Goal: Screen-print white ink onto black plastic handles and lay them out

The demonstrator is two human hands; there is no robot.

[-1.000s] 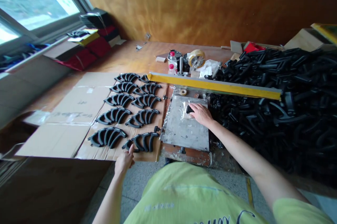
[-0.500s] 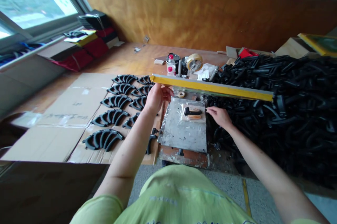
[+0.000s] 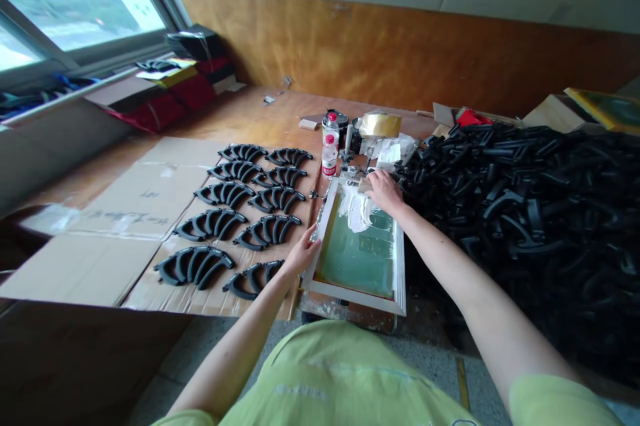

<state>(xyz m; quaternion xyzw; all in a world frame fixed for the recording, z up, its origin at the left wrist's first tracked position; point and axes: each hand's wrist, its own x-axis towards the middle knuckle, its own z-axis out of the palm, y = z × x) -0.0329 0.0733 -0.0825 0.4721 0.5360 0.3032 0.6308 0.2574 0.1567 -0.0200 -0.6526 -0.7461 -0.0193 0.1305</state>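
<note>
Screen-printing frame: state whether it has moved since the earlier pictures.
Yes: judged by the cardboard sheet, the screen-printing frame has swung down, toward the camera.

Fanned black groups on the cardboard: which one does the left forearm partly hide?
The front group in the right column; the left forearm covers no other.

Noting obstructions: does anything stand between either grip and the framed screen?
Nothing visible. The left grip is at the left side of the frame; the right grip holds a tan block at the far end of the green screen, by white paste. The nearer bottle stands by a far corner, out of the way.
</note>
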